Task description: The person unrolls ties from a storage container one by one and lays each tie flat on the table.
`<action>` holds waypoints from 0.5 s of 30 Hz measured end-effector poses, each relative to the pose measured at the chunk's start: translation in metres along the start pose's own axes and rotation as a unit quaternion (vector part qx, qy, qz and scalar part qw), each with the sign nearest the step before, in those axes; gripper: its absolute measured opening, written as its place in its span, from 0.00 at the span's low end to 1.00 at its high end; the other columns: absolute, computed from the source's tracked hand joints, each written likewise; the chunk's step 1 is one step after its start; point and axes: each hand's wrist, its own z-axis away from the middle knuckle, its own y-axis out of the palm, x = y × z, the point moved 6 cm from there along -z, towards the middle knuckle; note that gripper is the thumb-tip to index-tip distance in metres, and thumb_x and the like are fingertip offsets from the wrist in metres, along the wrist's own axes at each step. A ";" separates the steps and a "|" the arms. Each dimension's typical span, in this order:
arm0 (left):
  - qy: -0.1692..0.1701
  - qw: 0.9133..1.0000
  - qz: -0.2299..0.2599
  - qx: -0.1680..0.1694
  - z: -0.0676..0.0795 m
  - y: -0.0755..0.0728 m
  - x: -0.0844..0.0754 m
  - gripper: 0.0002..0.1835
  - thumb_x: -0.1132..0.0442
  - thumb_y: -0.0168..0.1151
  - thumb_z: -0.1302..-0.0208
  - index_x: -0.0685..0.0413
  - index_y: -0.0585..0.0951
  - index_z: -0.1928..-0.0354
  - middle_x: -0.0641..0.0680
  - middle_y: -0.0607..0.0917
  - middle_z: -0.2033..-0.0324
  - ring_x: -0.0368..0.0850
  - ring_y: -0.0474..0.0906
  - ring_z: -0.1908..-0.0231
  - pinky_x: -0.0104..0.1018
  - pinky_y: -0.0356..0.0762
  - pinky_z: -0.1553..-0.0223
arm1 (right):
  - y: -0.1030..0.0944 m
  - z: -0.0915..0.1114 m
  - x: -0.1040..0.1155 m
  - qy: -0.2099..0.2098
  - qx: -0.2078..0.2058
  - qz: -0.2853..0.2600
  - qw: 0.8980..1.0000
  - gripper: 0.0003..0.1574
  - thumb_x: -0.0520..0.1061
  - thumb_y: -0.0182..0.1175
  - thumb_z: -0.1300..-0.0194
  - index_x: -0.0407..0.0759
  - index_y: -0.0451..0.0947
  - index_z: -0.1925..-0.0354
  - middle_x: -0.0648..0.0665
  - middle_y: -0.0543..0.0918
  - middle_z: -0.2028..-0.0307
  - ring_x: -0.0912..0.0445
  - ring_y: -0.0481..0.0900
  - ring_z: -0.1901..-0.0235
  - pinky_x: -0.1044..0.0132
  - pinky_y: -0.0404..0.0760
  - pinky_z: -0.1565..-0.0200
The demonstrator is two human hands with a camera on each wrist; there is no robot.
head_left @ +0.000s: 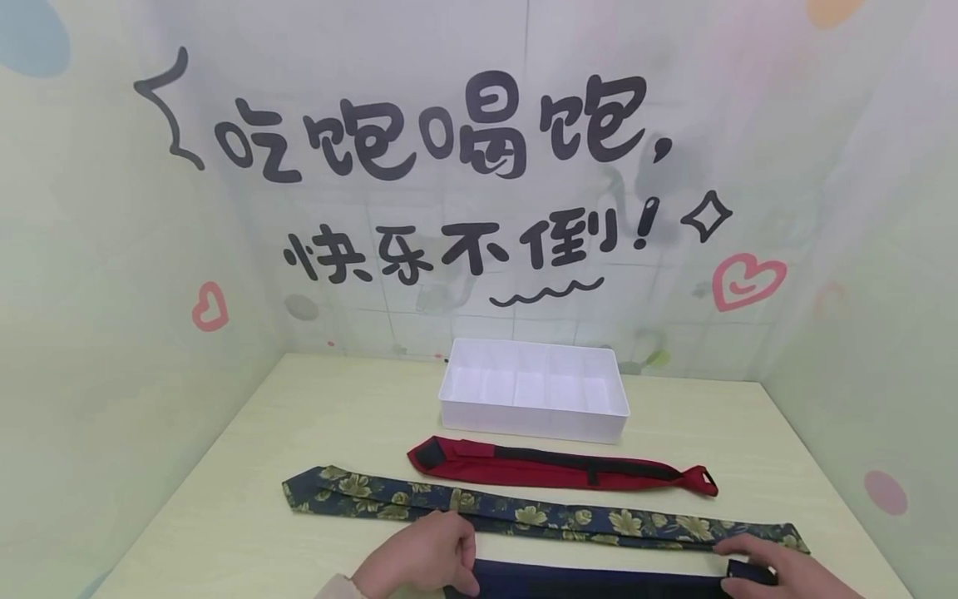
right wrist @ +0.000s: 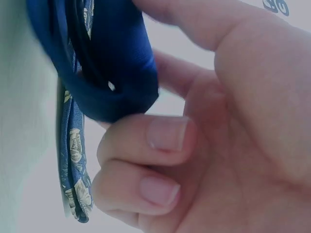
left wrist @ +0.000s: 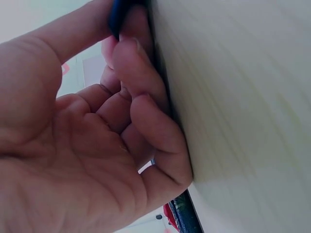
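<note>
A navy blue necktie [head_left: 599, 584] lies stretched across the near edge of the head view, its lower part cut off. My left hand [head_left: 422, 553] pinches its left end between thumb and fingers; the left wrist view shows a bit of the blue cloth [left wrist: 118, 18] at the thumb tip, the other fingers curled against the table. At the opposite end, my right hand [head_left: 797, 572] grips the tie by its knotted part, a loop of blue fabric [right wrist: 129, 63] in the right wrist view. Just beyond both hands lies a navy necktie with golden flowers [head_left: 531, 516].
Behind the flowered tie is a red necktie [head_left: 516, 474] with a dark lining. Farther back stands a white divided box [head_left: 531, 420] with several compartments. Printed curtains [head_left: 479, 316] enclose the pale wooden table [head_left: 314, 416] at the back and sides.
</note>
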 end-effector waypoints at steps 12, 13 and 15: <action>0.010 1.000 0.014 0.003 -0.029 0.009 0.037 0.11 0.53 0.79 0.48 0.42 0.82 0.74 0.46 0.84 0.78 0.43 0.73 0.79 0.38 0.72 0.74 | -0.001 0.005 -0.031 0.030 -0.048 -0.063 0.996 0.23 0.57 0.63 0.29 0.44 0.71 0.48 0.49 0.80 0.58 0.55 0.72 0.72 0.65 0.69 0.71; 0.012 1.000 0.015 0.004 -0.028 0.009 0.035 0.11 0.53 0.79 0.48 0.42 0.82 0.74 0.46 0.83 0.78 0.43 0.73 0.79 0.38 0.72 0.74 | -0.003 0.011 -0.021 0.038 -0.062 -0.063 0.995 0.23 0.55 0.64 0.30 0.42 0.70 0.48 0.48 0.79 0.59 0.54 0.71 0.73 0.64 0.69 0.71; 0.011 1.000 0.008 0.002 -0.022 0.006 0.025 0.11 0.55 0.79 0.47 0.44 0.82 0.75 0.46 0.83 0.79 0.43 0.73 0.79 0.38 0.71 0.74 | -0.007 0.018 -0.015 0.062 -0.090 -0.048 0.993 0.22 0.52 0.66 0.32 0.42 0.69 0.50 0.49 0.79 0.60 0.54 0.71 0.73 0.65 0.69 0.71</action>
